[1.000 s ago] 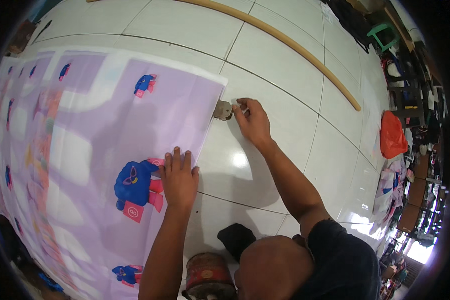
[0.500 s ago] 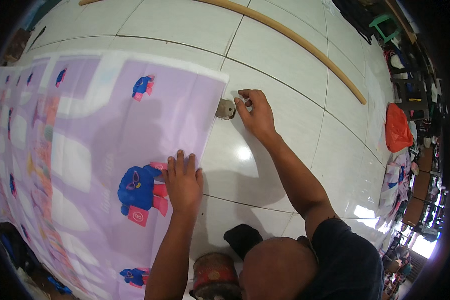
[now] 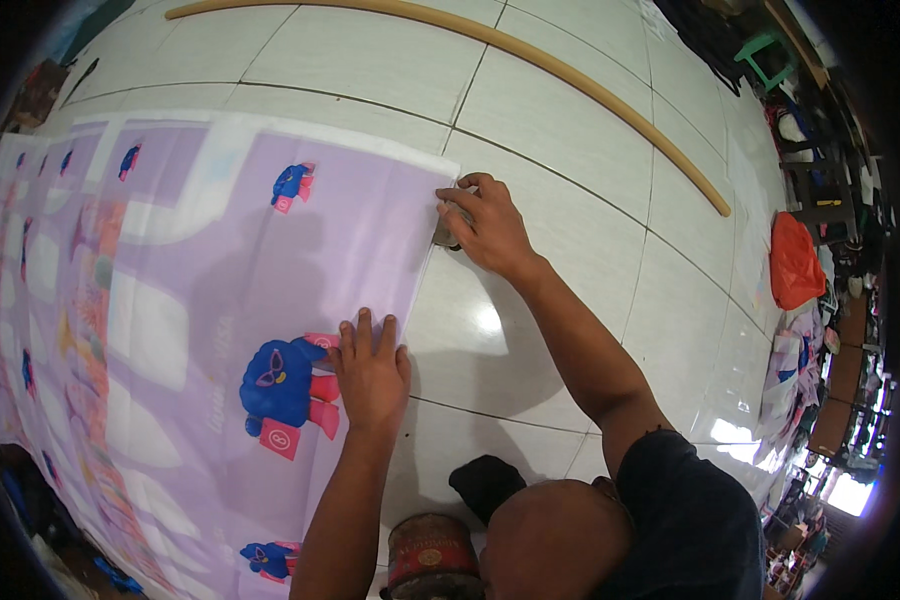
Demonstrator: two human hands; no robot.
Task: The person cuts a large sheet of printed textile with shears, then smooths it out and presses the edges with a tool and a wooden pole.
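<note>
A large lilac printed sheet (image 3: 220, 270) with blue cartoon figures lies flat on the white tiled floor. My left hand (image 3: 370, 370) presses palm-down on the sheet's right edge, just beside a blue figure (image 3: 275, 380). My right hand (image 3: 485, 225) is farther up the same edge, near the sheet's top right corner. Its fingers curl over a small grey metal object (image 3: 442, 236), which is mostly hidden under the hand and touches the sheet's edge.
A long curved wooden pole (image 3: 570, 75) lies across the tiles at the back. A rusty round tin (image 3: 430, 555) and a black object (image 3: 485, 485) sit near my body. An orange bag (image 3: 795, 260), a green stool (image 3: 760, 50) and clutter line the right side.
My right hand has closed over the small metal object, which earlier showed beside my fingertips. My left hand stays flat on the sheet's edge. My head has moved closer.
</note>
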